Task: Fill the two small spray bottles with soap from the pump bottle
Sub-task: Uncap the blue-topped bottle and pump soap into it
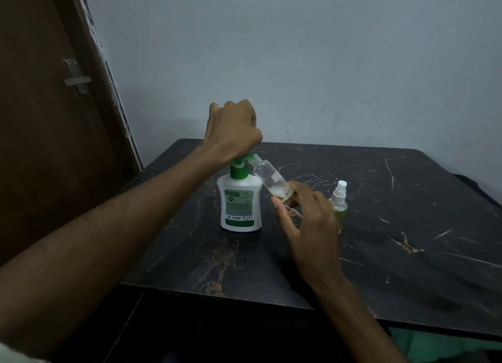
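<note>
A white pump bottle (240, 202) with a green pump head stands upright on the black marble-pattern table (407, 226). My left hand (232, 128) rests as a fist on top of the green pump head. My right hand (307, 221) holds a small clear spray bottle (273, 179) without its cap, tilted with its open mouth under the pump's spout. A little yellowish soap lies at its lower end. A second small spray bottle (339, 202), capped with a white sprayer and holding yellow-green liquid, stands upright just right of my right hand.
A brown door (49, 118) with a metal latch stands at the left. A pale wall (298, 63) rises behind the table. The table's front edge runs across the lower part of the view, with something green below it at the lower right.
</note>
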Available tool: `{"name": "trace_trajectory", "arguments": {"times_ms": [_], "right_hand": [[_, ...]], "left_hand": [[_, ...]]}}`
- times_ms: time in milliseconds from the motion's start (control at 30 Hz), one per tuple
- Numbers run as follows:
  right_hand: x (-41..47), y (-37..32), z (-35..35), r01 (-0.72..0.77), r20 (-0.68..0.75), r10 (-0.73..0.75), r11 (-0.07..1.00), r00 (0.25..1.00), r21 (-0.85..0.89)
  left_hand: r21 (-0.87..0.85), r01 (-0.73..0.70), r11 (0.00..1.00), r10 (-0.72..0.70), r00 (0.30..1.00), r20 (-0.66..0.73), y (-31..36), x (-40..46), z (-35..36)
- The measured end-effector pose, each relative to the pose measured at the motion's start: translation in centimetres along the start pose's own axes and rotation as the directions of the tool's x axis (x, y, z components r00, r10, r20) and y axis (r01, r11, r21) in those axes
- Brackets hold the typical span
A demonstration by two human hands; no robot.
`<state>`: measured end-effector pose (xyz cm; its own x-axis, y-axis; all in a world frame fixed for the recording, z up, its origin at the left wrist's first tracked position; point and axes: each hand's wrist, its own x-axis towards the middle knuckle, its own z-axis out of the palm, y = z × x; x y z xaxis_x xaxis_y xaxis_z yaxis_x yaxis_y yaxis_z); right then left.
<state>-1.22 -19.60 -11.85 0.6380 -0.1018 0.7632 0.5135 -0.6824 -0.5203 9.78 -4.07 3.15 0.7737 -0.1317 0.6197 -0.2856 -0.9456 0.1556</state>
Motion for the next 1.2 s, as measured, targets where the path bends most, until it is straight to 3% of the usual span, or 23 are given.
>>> {"name": "trace_trajectory", "arguments": {"times_ms": [1200], "right_hand": [[-0.12,0.01,-0.08,-0.012,0.010,0.013,1.000,1.000,-0.014]], "left_hand": [[0.007,-0.016,1.000,0.016,1.000,-0.023,0.07,0.57,-0.34]]}}
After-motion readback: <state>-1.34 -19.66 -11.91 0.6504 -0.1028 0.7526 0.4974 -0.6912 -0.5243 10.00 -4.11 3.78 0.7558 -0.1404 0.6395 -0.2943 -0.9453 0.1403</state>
